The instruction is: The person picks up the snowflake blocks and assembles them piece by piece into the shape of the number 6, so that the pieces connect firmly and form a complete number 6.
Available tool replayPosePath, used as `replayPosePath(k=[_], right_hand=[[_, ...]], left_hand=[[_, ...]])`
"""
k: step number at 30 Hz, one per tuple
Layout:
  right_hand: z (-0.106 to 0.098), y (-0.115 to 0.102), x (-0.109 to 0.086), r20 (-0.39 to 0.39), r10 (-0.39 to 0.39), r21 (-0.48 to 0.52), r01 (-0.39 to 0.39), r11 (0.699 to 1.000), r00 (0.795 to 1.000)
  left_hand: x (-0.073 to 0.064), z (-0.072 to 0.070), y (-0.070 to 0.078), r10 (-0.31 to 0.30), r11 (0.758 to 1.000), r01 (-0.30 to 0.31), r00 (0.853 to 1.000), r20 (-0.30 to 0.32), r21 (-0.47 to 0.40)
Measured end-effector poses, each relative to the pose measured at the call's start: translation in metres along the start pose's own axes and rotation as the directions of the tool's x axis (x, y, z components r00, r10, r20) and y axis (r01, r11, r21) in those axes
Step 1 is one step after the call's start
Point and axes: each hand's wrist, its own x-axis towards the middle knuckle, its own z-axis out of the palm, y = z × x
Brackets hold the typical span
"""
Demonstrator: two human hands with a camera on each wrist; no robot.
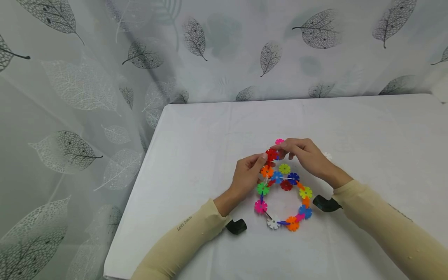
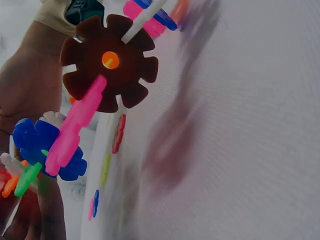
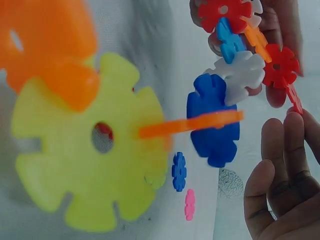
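Note:
A ring of slotted, flower-shaped plastic discs (image 1: 263, 188) in many colours lies on the white table, its upper left part raised to the hands. My left hand (image 1: 246, 173) holds that part, thumb against a red disc (image 1: 271, 154). From the far side my right hand (image 1: 308, 155) reaches over, fingertips at the red disc's edge. In the right wrist view, the right hand's fingertips (image 3: 295, 120) pinch a red disc (image 3: 295, 98) seen edge-on, joined to another red disc (image 3: 287, 57). A large yellow disc (image 3: 60, 175) fills the near left there. A pink disc (image 2: 75, 130) slots into a shadowed disc (image 2: 135, 62) in the left wrist view.
Loose discs lie around the hands: a yellow-green one (image 1: 284, 168), a dark red one (image 1: 286, 185), a pink one (image 1: 279, 141) and a white one (image 1: 327, 156). Leaf-patterned curtains (image 1: 224, 50) hang behind and left of the table (image 1: 196, 136). Dark wrist devices (image 1: 236, 226) sit below the sleeves.

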Motion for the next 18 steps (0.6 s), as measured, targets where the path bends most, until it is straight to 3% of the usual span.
replayPosePath(k=[8, 14, 18], right_hand=[[-0.003, 0.001, 0.0, -0.011, 0.012, -0.027, -0.013, 1.0, 1.0], [-0.01, 0.006, 0.0, -0.114, 0.031, -0.029, -0.035, 0.999, 0.993], [-0.015, 0.01, 0.001, -0.22, 0.117, 0.04, -0.111, 0.993, 0.968]], left_hand=[[-0.001, -0.002, -0.004, 0.049, 0.999, -0.049, 0.999, -0.001, 0.021], [-0.003, -0.001, -0.003, 0.039, 0.999, -0.039, 0.999, -0.032, 0.006], [-0.003, -0.001, -0.003, 0.033, 0.999, -0.033, 0.999, -0.04, -0.002]])
